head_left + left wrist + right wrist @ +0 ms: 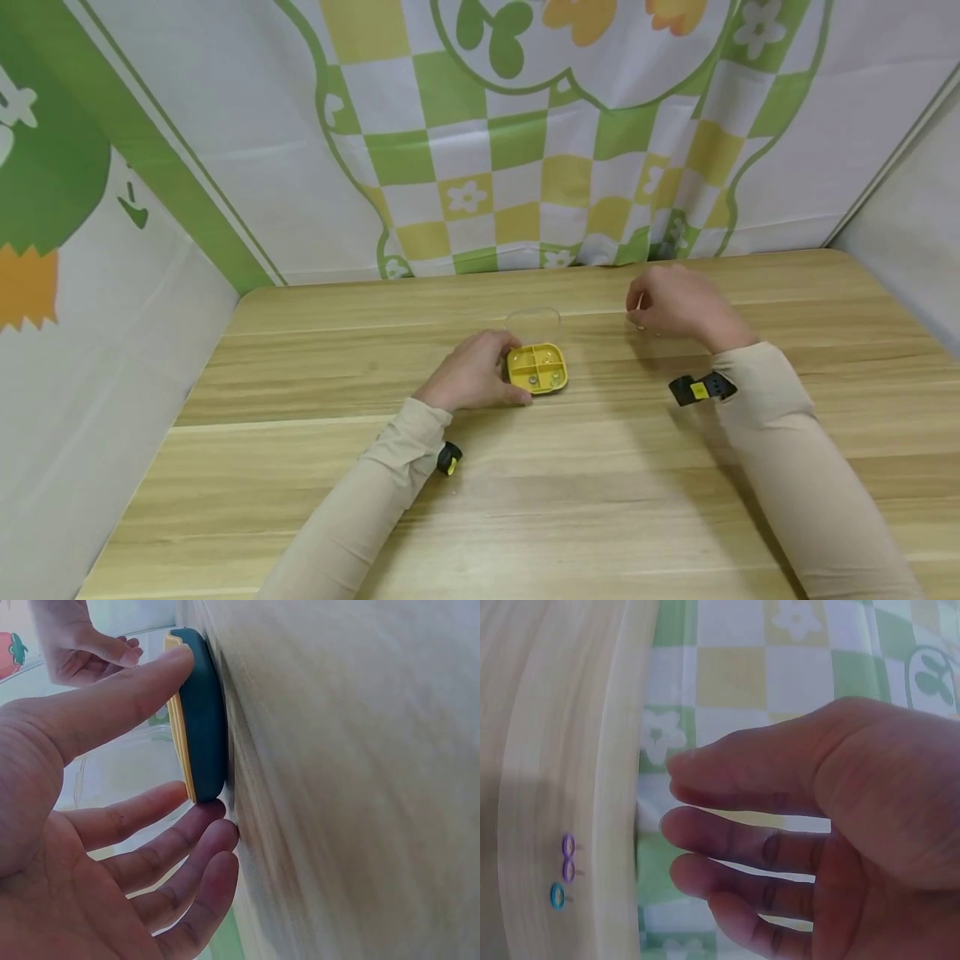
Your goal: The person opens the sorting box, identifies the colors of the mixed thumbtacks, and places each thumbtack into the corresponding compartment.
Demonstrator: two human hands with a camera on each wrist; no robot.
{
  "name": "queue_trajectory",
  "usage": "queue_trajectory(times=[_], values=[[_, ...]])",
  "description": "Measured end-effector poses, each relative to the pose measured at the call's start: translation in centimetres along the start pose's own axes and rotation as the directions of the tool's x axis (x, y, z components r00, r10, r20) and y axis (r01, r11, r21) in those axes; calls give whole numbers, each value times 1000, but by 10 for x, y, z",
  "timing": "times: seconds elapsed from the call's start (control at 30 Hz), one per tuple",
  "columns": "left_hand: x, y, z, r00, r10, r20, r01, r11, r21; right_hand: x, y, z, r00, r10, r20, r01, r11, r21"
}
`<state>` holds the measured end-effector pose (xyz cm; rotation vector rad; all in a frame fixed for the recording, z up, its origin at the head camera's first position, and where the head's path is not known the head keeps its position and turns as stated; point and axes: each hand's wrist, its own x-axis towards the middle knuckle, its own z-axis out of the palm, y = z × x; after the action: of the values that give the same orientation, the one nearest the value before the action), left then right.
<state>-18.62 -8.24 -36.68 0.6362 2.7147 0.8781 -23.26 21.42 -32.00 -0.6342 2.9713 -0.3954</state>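
A small yellow pill box (536, 367) with four compartments stands on the table, its clear lid (534, 313) tipped back. Its outer shell (204, 720) is dark teal. Small ring-like pieces lie in the two near compartments. My left hand (472, 373) holds the box at its left side, thumb at the near edge and fingers at the far one. Over to the right, my right hand (678, 304) hovers above the table with bent fingers and nothing visible between thumb and fingertips. Close by lie two purple rings (568, 846) and a teal ring (557, 895).
The wooden table (525, 500) ends at the back against a checked green, white and yellow curtain (517, 167). White cloth walls (150, 333) stand at the left and right sides. Each wrist wears a black strap (701, 388).
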Motion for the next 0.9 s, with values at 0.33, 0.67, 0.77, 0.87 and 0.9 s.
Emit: queue_trajectory(times=[0.33,0.67,0.77,0.87,0.9], values=[[-1,0,-2,1000,-10,14,10,1000,-1,-3,19,2,998,62,25,-62,998,15],[-2,0,-4,999,-11,37,12,1000,-10,-4,30,5,992,105,65,-104,994,-21],[-1,-1,-5,999,-14,43,15,1000,-14,-5,32,6,990,120,78,-120,993,-12],[-1,-1,-5,999,-16,48,17,1000,-15,-6,33,5,985,142,101,-143,990,2],[-1,-1,-5,999,-17,50,18,1000,-16,-7,33,5,983,149,109,-151,989,6]])
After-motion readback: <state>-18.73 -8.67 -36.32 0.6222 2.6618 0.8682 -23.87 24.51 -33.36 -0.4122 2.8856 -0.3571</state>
